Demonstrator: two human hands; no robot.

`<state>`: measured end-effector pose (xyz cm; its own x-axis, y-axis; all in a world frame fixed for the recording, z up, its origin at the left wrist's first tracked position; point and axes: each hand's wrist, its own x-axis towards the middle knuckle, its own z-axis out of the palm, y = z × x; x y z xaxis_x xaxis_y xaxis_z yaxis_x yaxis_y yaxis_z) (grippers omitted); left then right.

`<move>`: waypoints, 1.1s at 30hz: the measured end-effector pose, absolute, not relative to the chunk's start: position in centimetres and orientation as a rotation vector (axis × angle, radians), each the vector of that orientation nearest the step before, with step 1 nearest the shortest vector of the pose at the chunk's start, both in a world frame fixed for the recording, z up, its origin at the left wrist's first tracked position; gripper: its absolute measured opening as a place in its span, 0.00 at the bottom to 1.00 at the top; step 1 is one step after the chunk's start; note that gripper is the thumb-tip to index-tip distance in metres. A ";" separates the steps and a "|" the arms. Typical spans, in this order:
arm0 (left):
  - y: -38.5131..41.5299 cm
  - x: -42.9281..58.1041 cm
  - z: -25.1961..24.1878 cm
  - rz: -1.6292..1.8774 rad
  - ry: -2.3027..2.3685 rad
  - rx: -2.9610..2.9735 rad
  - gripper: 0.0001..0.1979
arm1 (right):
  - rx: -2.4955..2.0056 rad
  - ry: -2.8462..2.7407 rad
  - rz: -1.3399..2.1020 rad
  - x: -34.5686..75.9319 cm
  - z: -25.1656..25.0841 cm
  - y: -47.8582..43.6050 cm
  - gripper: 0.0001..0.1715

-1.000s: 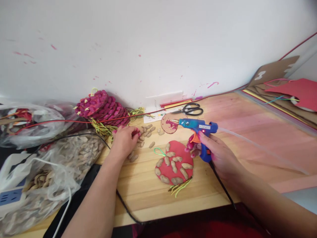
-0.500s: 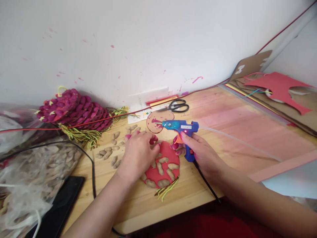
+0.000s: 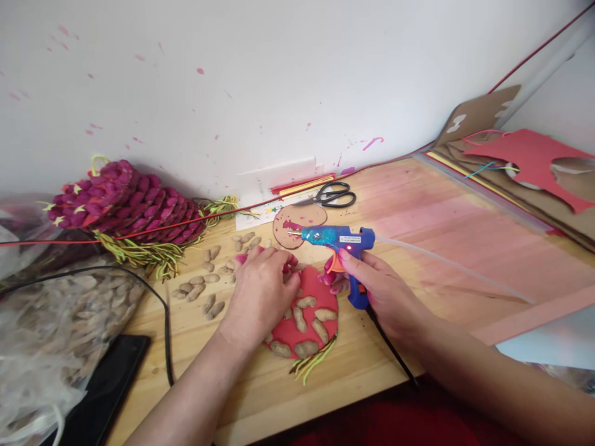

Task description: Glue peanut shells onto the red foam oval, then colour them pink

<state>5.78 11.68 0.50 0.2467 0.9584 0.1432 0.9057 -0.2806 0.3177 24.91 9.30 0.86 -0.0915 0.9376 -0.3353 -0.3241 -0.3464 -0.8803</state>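
Observation:
My right hand (image 3: 379, 282) is wrapped round a blue hot glue gun (image 3: 332, 238), with fingers by its orange trigger. The gun's metal nozzle points left, above the table, and a small red light glows on its side. My left hand (image 3: 260, 288) bends over the upper left of a round red piece (image 3: 310, 325), its fingers curled and thumb drawn in. Whatever lies under those fingertips is hidden. Several peanuts in the shell (image 3: 300, 319) sit on the red piece, and a yellow-green yarn tuft (image 3: 313, 362) sticks out at its near edge.
Loose peanuts (image 3: 190, 288) lie left of my left hand. Behind are black scissors (image 3: 332, 195) and a stained round card (image 3: 300, 224). A stack of purple peanut-covered discs (image 3: 134, 201) leans at the left, above a bag of peanuts (image 3: 69, 322). Red cut sheet (image 3: 534, 164) lies at right.
The view has shifted slightly. Both hands keep nearly the same pose, the glue gun still in my right hand and my left hand still over the red piece.

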 end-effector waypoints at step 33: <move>11.8 5.0 0.5 0.488 1.705 2.252 0.08 | -1.183 -0.798 1.634 24.9 0.7 9.4 0.18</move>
